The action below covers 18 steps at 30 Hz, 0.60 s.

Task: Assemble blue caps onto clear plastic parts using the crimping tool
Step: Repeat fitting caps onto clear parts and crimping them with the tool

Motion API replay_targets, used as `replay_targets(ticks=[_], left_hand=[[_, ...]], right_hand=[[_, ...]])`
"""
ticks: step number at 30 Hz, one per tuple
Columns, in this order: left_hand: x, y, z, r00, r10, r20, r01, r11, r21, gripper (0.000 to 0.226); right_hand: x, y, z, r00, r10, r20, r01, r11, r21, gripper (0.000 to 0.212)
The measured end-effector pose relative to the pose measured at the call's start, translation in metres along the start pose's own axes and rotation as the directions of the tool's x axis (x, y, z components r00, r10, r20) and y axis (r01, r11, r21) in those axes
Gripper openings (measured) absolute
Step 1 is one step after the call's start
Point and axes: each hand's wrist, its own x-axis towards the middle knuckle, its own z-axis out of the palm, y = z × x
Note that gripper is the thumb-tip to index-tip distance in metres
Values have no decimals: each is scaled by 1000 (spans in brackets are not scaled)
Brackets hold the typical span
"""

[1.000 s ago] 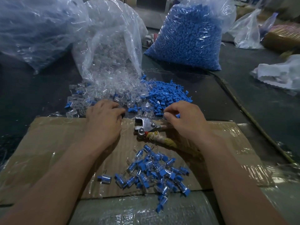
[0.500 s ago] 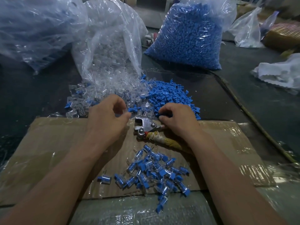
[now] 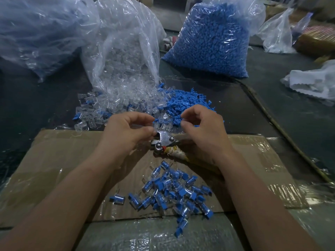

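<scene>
Crimping tool (image 3: 164,141): frame centre, on cardboard (image 3: 54,160) near its far edge, head left, handle running lower right. Left hand (image 3: 126,133) pinches clear plastic part (image 3: 155,128); right hand (image 3: 203,129) curled, contents unclear. Bare cardboard left.

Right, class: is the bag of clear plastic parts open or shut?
Open: clear parts spill from the mouth of the bag onto the dark table.
</scene>
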Motion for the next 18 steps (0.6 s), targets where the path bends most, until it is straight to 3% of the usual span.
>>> replay_targets(ticks=[5,11,18], left_hand=[[-3,3,2,999,-26,26,28,997,-72,28],[-1,2,2,999,-20,29,21,999,-40,20],[0,1,2,999,-37,-25,33,988,-148,19]], right_hand=[[-10,-17,1,1000,-4,24,0,985,172,27],[-11,-20,5,998,-36,58,27,990,138,28],[-13,-24,4,997,-42,60,31,984,178,27]])
